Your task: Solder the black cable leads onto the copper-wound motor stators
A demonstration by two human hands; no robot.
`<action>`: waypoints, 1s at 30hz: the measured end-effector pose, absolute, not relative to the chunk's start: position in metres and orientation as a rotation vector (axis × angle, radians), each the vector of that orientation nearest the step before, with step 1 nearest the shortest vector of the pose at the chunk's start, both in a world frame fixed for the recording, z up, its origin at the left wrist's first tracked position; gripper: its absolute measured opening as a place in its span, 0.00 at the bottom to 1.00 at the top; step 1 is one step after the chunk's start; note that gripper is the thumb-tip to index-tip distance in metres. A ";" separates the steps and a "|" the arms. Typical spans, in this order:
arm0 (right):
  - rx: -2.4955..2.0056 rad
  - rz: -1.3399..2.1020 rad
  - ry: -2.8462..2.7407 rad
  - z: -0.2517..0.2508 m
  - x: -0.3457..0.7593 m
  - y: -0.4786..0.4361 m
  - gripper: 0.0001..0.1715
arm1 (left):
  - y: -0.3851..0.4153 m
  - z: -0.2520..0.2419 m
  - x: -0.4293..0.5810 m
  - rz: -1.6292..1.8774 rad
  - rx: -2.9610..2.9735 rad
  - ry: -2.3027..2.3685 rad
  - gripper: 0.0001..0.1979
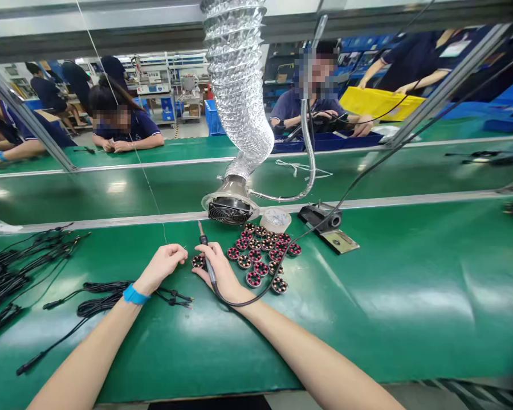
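My left hand [167,264] is closed in a pinch on a thin solder wire [147,179] that runs down from above. Between thumb and fingers of my right hand [222,273] lies a soldering iron [210,266], its tip pointing away from me. The same hand's fingertips reach round a small round part [198,261] with coloured pieces in a ring, standing on the green bench. Just right of that hand sit several similar round parts [255,255], some pink inside, some tan. A coiled black cable [105,299] with bared ends lies by my left wrist.
A fume extraction fan [231,209] hangs from a silver duct [239,85] ahead of my hands. Behind the parts are a tape roll [276,219] and a soldering iron stand [330,226]. More black cables [8,279] pile at left. Co-workers sit across the green bench [389,319].
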State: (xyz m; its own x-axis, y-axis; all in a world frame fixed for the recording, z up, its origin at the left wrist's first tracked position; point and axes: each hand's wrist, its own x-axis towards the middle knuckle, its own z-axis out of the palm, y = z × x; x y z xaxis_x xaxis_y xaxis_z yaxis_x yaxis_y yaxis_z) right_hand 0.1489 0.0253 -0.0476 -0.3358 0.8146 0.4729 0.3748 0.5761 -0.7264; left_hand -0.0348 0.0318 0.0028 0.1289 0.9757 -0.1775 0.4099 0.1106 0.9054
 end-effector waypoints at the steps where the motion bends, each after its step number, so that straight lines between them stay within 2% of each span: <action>1: -0.951 0.647 -1.940 -0.047 0.149 0.025 0.34 | 0.031 0.003 -0.034 0.738 1.509 1.471 0.18; 4: -0.931 0.681 -1.948 -0.046 0.150 0.025 0.36 | 0.030 -0.005 -0.031 0.653 1.681 1.544 0.20; 9: -0.967 0.680 -1.942 -0.047 0.149 0.025 0.36 | 0.030 -0.016 -0.030 0.676 1.692 1.499 0.17; 17: -1.035 0.588 -1.961 -0.045 0.148 0.025 0.35 | 0.028 0.000 -0.035 0.477 1.673 1.381 0.16; 25: -1.001 0.574 -1.968 -0.045 0.149 0.025 0.34 | 0.028 0.016 -0.031 0.750 1.273 1.305 0.14; 30: -0.964 0.641 -1.894 -0.049 0.150 0.024 0.33 | 0.033 0.011 -0.042 0.817 1.468 1.429 0.13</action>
